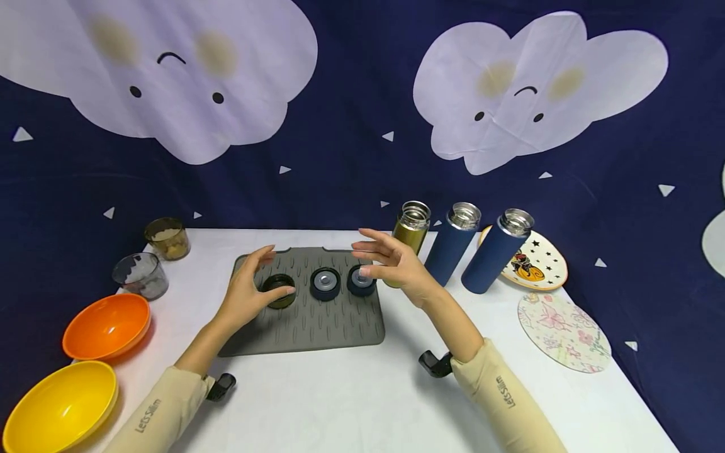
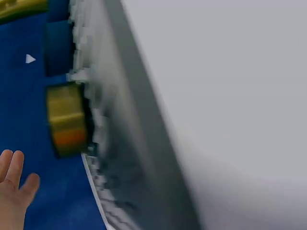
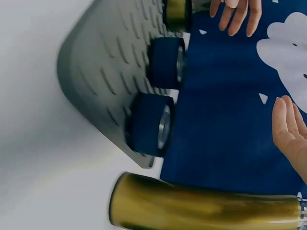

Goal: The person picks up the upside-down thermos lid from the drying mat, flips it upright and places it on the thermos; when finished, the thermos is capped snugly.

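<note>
My left hand (image 1: 246, 290) hovers at the left side of a gold-and-black bottle lid (image 1: 287, 296), its thumb overlapping the lid in the head view. The fingers are relaxed and hold nothing. Two dark blue lids, one in the middle (image 1: 325, 292) and one at the right (image 1: 357, 288), sit on the same grey ribbed mat (image 1: 306, 330). Over the right one, my right hand (image 1: 399, 267) is raised with its fingers spread apart. Just behind that hand stands a gold bottle (image 1: 410, 234) without a lid. In the right wrist view, the gold bottle (image 3: 201, 206) lies close to the mat's edge.
Two lidless blue bottles, a nearer one (image 1: 451, 248) and a farther right one (image 1: 493, 258), stand beside a patterned plate (image 1: 552, 255) and a round floral board (image 1: 566, 333). Along the left are two tinted glasses (image 1: 178, 245) (image 1: 153, 283), an orange bowl (image 1: 107, 327) and a yellow bowl (image 1: 62, 406).
</note>
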A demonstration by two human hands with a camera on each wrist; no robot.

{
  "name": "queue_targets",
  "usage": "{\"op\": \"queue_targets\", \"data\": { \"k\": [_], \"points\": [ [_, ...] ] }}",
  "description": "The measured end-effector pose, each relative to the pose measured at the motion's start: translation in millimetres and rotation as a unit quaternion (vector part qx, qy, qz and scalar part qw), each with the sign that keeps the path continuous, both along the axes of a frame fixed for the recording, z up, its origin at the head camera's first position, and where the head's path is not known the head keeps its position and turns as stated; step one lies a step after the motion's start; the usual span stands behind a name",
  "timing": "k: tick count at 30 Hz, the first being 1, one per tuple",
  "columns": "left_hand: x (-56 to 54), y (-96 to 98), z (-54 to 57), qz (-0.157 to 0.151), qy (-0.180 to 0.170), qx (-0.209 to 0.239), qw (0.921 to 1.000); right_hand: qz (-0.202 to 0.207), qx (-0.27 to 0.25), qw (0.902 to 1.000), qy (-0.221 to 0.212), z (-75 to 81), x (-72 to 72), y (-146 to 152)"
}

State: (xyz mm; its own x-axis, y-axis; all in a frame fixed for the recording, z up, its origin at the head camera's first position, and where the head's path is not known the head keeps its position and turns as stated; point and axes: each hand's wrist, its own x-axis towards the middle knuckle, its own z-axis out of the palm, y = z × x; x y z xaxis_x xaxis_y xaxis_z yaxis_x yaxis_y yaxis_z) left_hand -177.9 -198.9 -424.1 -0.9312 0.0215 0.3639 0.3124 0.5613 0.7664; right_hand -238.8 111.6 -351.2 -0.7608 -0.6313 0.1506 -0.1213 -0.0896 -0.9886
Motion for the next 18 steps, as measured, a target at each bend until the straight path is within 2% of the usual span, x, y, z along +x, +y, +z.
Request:
{"op": "queue_targets", "data": {
  "k": [5,9,13,18],
  "points": [
    [-1.5,-6.4,-16.9,0.000,-0.057,-0.019,0.9982,0.016,-0.004,0.9995,-0.028,-13.9,3.5,-3],
    [-2.1,-9.1,-27.1,0.000,-0.074,-0.035,0.9966,0.021,0.001,0.9991,-0.037,-21.8,6.1,-6],
    [-4.1,-8.9,-31.0,0.008,-0.075,-0.055,0.9956,0.021,0.006,0.9988,-0.043,-27.3,7.3,-7],
    [-7.2,-10.1,-34.7,0.002,-0.109,-0.073,0.9914,0.025,0.007,0.9980,-0.058,-33.4,8.5,-9]
  ]
}}
